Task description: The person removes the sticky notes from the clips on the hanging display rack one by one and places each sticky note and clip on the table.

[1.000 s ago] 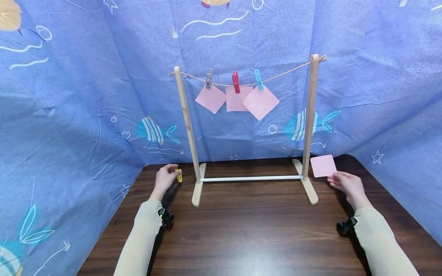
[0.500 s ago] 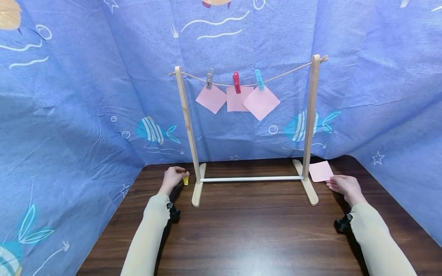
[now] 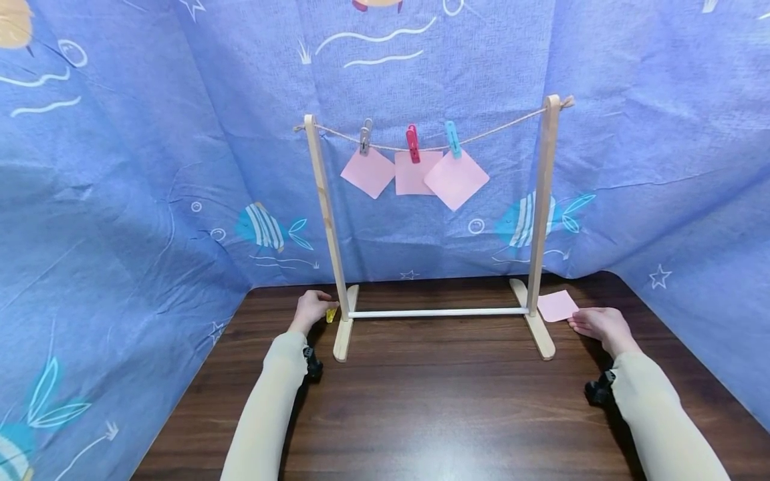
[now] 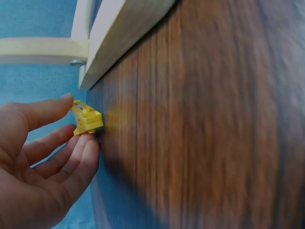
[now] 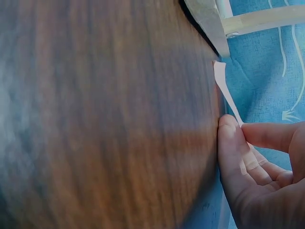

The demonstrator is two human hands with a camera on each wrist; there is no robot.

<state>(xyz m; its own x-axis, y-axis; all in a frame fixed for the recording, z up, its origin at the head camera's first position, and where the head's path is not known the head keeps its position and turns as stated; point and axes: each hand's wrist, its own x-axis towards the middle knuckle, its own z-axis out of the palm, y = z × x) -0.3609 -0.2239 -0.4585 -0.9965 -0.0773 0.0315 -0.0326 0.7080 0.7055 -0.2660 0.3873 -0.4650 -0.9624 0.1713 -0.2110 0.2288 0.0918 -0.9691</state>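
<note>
At the left foot of the wooden stand [image 3: 327,214], the left hand [image 3: 311,310] pinches a yellow clothespin [image 4: 87,119] between thumb and fingers, just over the table. On the other side, beside the right foot, the right hand [image 3: 603,327] pinches the near corner of a pink square of paper [image 3: 556,306]; the right wrist view shows the paper [image 5: 224,86] almost edge-on and slightly bent. From the stand's rope [image 3: 499,127] hang three pink papers, clipped by a grey clothespin [image 3: 364,139], a red clothespin [image 3: 412,143] and a light blue clothespin [image 3: 453,140].
A white bar [image 3: 439,312] joins the stand's feet low over the dark wooden table [image 3: 433,394]. Behind and at both sides hangs a blue cloth [image 3: 120,200] printed with fish. The two hanging papers on the right overlap.
The left hand has moved right with the yellow clothespin, close to the stand's left foot. The right hand has lowered the pink paper, which now lies flatter near the table.
</note>
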